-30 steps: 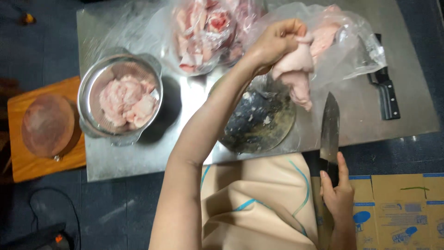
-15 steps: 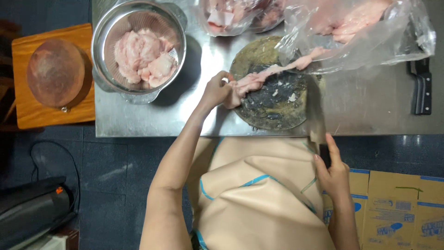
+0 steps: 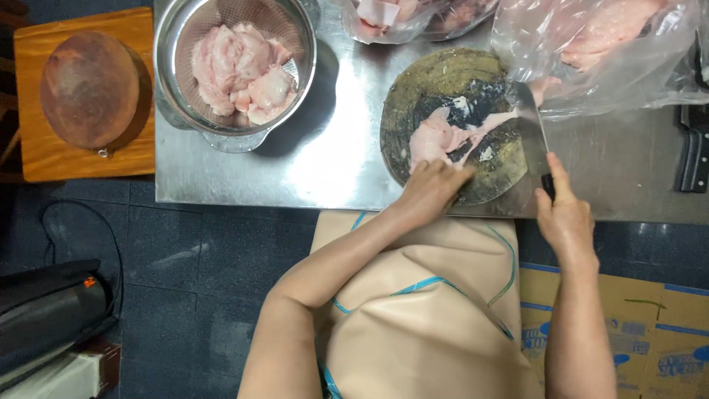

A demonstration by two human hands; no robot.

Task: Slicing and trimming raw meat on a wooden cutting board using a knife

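Observation:
A piece of pale pink raw meat point(image 3: 443, 137) lies on a round dark chopping block point(image 3: 458, 81) on the steel table point(image 3: 347, 155). My left hand point(image 3: 432, 188) rests on the near end of the meat, pressing it down. My right hand point(image 3: 565, 214) grips the handle of a cleaver point(image 3: 530, 129), whose blade lies over the right part of the block beside the meat's thin strip.
A metal colander point(image 3: 236, 122) holds several cut meat pieces. Clear plastic bags of raw meat point(image 3: 591, 44) lie at the back right. A second knife point(image 3: 693, 148) rests at the right edge. A wooden stool with a round block point(image 3: 88, 89) stands left. Cardboard boxes point(image 3: 628, 332) sit on the floor.
My left hand drew the meat out of the bag and laid it on the block. My right hand brought the cleaver from the table's front edge up onto the block.

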